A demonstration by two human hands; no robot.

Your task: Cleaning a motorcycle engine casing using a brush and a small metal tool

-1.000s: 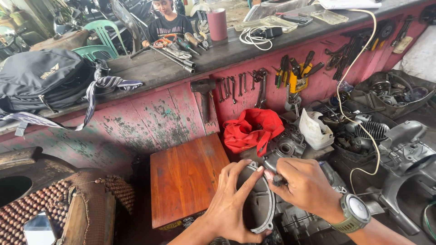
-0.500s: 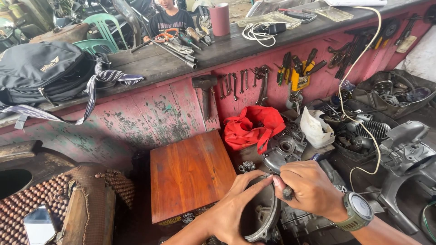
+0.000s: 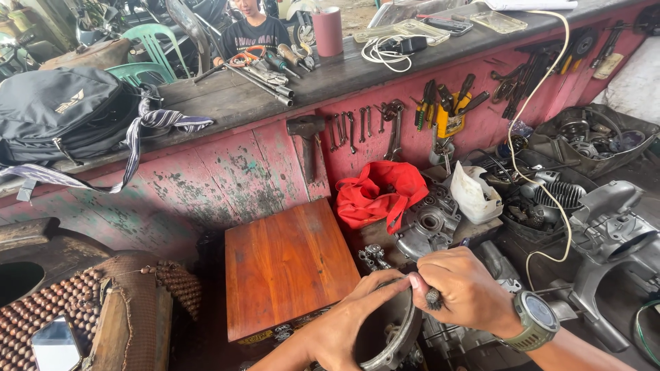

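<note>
Head view, looking down: a round grey metal cover (image 3: 392, 330) sits at the bottom middle of the picture, low in front of the person, just right of the near right corner of a red-brown wooden board (image 3: 285, 264). The left hand (image 3: 344, 330) grips the cover's rim, fingers curled over its upper edge and thumb stretched toward the other hand. The right hand (image 3: 467, 292), with a grey-green watch (image 3: 537, 319) on its wrist, is closed around a small dark tool (image 3: 433, 299) whose ribbed end sticks down from the fist, right at the cover's upper rim; the two hands touch there. Whether the tool's tip meets the metal cannot be told. Beyond the hands lies a grey engine case (image 3: 430, 227) with a small cluster of bolts (image 3: 373, 256) just left of it, and behind that a crumpled red cloth (image 3: 380, 192). A white plastic container (image 3: 474, 192) stands right of the cloth, with finned engine parts (image 3: 560, 192) and a white cable (image 3: 543, 103) farther right. Behind all this rises a worn pink bench front (image 3: 227, 178) hung with wrenches (image 3: 357, 127) and pliers (image 3: 447, 103). On the bench top, a dark backpack (image 3: 65, 113) lies at the left end, loose tools (image 3: 275, 65) near the middle and a maroon cup (image 3: 328, 31) at the far edge. A person in a dark shirt (image 3: 254, 31) sits beyond the bench. A beaded mat (image 3: 62, 309) fills the bottom left corner.
</note>
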